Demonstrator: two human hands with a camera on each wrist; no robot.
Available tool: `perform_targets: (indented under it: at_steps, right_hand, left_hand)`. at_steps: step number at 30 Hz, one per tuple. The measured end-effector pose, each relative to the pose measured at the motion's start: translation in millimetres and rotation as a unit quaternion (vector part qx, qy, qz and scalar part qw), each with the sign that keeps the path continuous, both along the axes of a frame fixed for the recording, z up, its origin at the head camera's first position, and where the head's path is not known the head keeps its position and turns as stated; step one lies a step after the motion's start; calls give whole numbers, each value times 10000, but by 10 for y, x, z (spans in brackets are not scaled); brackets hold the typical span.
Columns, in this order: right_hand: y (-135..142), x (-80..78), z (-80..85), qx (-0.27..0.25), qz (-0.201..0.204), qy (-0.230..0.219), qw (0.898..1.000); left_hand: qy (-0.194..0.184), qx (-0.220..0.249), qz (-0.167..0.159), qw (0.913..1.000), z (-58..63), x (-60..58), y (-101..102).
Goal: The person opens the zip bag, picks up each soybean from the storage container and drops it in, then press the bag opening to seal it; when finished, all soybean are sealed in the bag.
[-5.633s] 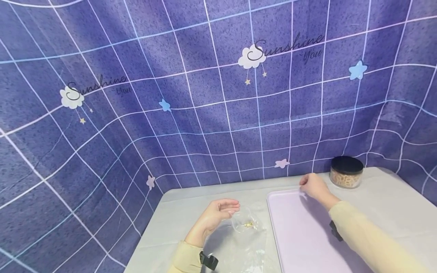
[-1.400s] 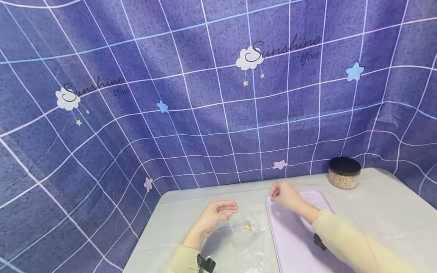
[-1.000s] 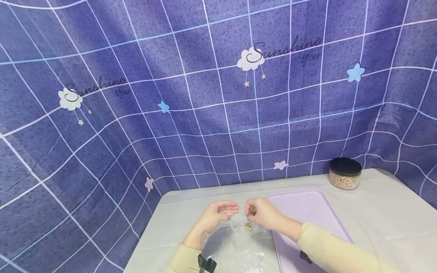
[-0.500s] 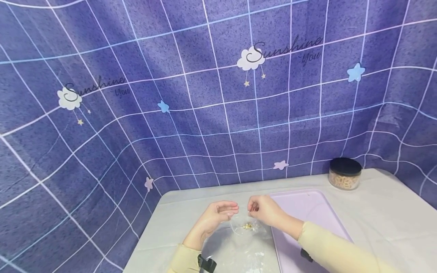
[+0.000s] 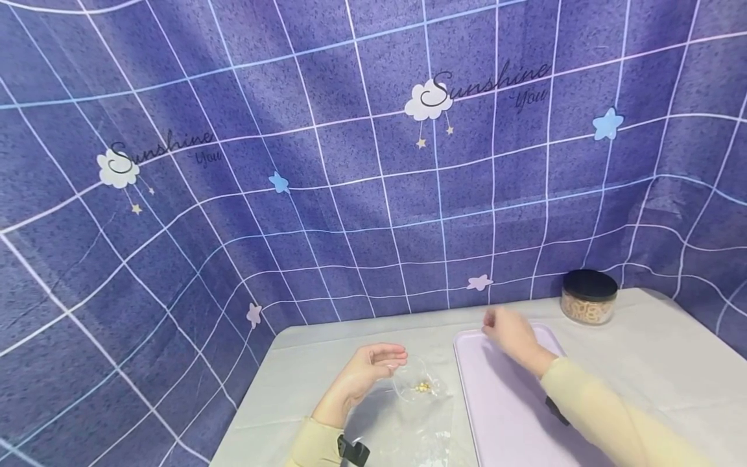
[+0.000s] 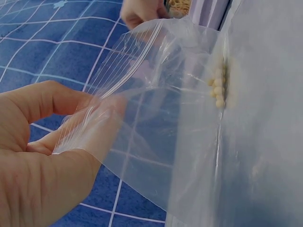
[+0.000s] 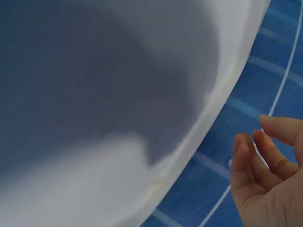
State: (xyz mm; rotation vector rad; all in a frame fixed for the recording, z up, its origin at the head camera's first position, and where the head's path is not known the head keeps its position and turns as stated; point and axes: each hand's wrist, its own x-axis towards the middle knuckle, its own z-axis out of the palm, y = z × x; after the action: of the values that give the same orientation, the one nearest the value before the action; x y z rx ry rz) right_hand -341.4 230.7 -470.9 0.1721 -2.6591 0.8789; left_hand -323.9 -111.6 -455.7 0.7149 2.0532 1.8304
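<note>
A clear zip-lock bag (image 6: pixel 156 118) lies at the left of the lilac tray (image 5: pixel 496 402), its mouth raised. My left hand (image 5: pixel 364 379) holds the zip edge of the bag between thumb and fingers. Several small round yellow beans (image 5: pixel 423 387) sit inside the bag; in the left wrist view the beans (image 6: pixel 218 87) gather along a fold. Over the far part of the tray is my right hand (image 5: pixel 513 337), thumb apart from its bent fingers, with nothing visible between them. The right wrist view has one small blurred yellowish bean (image 7: pixel 159 182) at the tray's rim.
A round clear jar (image 5: pixel 589 298) with a black lid and pale ring-shaped pieces stands beyond the tray's far right corner. Pale cloth covers the table (image 5: pixel 653 376). A purple grid-patterned curtain (image 5: pixel 373 214) rises behind and beside it.
My right hand went from the tray's far end to the bag's mouth, then back right over the tray. My left hand has stayed at the bag.
</note>
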Motion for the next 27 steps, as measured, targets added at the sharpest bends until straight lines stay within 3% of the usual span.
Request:
perform_targets:
  at_steps: [6, 11, 20, 27]
  right_hand:
    - [375, -51, -58, -152, -468, -237, 9985]
    - [523, -70, -88, 41, -729, -332, 9968]
    - [572, -113, -158, 344, -741, -589, 9949]
    - [548, -144, -175, 552, -741, -365, 9951]
  left_hand:
    - [300, 42, -221, 9993, -22, -24, -51]
    - [29, -42, -8, 10000, 9, -14, -37]
    - [-28, 2, 86, 10000, 20, 20, -39]
    - [-39, -12, 73, 10000, 30, 25, -49]
